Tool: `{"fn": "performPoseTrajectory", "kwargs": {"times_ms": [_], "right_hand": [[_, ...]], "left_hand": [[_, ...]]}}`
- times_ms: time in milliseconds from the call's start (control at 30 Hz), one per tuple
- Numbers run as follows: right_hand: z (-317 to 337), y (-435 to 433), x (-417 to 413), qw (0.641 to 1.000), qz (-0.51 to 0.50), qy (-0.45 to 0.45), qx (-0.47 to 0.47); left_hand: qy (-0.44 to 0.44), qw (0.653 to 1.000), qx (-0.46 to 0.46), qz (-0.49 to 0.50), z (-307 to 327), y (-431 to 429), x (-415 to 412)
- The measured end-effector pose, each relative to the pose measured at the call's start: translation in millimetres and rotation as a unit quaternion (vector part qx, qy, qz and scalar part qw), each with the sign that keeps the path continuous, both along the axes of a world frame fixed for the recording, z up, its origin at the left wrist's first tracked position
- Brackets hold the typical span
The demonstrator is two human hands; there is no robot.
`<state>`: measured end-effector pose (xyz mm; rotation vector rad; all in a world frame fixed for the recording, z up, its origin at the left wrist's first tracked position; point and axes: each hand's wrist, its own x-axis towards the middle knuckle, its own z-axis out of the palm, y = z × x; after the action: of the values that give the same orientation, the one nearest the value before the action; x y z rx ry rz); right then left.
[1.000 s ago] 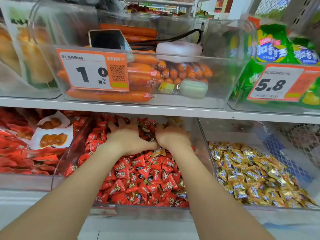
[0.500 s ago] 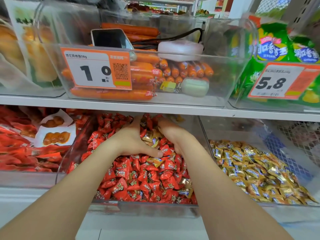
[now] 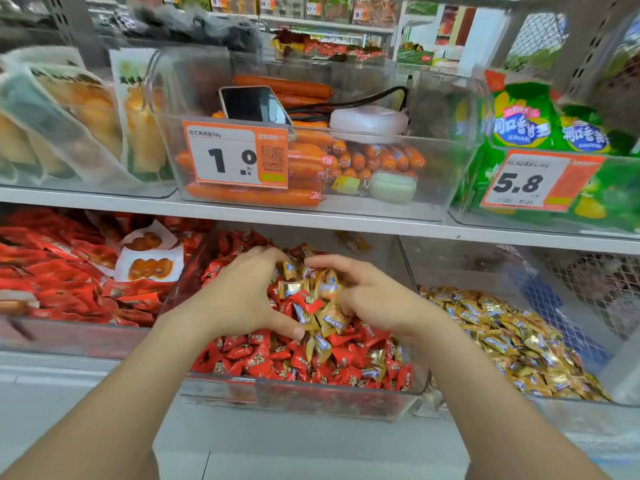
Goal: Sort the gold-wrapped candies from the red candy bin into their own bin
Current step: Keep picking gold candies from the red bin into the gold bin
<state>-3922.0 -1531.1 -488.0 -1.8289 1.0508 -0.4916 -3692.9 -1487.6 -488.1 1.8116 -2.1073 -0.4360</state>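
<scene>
Over the middle of the red candy bin (image 3: 311, 398), left hand (image 3: 239, 296) and right hand (image 3: 377, 296) cupped toward each other, fingers curled inward, left thumb stretched low under the pile. Clasped between the two palms, a loose heap of gold-wrapped candies (image 3: 313, 289), gripped from both sides and lying on top of the red candies (image 3: 273, 362) filling the bin; one red piece caught among the gold. A few more gold pieces mixed in nearer the bin's front wall. Just right of the red candy bin, wall against wall, the gold candy bin (image 3: 464, 268), heaped with gold wrappers. Left of the red candy bin, flat red packets (image 3: 62, 271). On the shelf above the red candy bin, a clear sausage bin (image 3: 443, 174) bearing an orange price tag (image 3: 237, 157) marked 1.0, a phone (image 3: 254, 103) propped on the sausages.
</scene>
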Motion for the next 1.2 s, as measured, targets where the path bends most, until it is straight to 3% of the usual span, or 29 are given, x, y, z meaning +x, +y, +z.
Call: {"fn": "performPoseTrajectory", "kwargs": {"times_ms": [267, 567, 700, 833, 1000, 1133, 1200], "right_hand": [[-6, 22, -11, 0.989, 0.059, 0.064, -0.119], [-16, 22, -12, 0.952, 0.122, 0.180, -0.214], [-22, 16, -5, 0.942, 0.108, 0.203, -0.244], [-20, 13, -6, 0.956, 0.057, 0.163, -0.237], [-14, 15, -7, 0.975, -0.043, 0.104, -0.190], [-11, 12, -9, 0.985, -0.158, -0.033, -0.057], [-9, 11, -6, 0.971, -0.190, -0.139, 0.048]], "left_hand": [[0.045, 0.993, -0.088, -0.065, 0, 14, -5], [-0.077, 0.992, -0.051, -0.081, -17, 9, 6], [-0.056, 0.991, -0.067, -0.100, -16, 8, -2], [-0.059, 0.990, -0.028, -0.122, -17, 6, -10], [-0.061, 0.992, -0.045, -0.105, -16, 3, -16], [-0.009, 0.995, -0.065, -0.081, -12, 5, -18], [0.036, 0.996, -0.066, -0.051, -9, 6, -19]]}}
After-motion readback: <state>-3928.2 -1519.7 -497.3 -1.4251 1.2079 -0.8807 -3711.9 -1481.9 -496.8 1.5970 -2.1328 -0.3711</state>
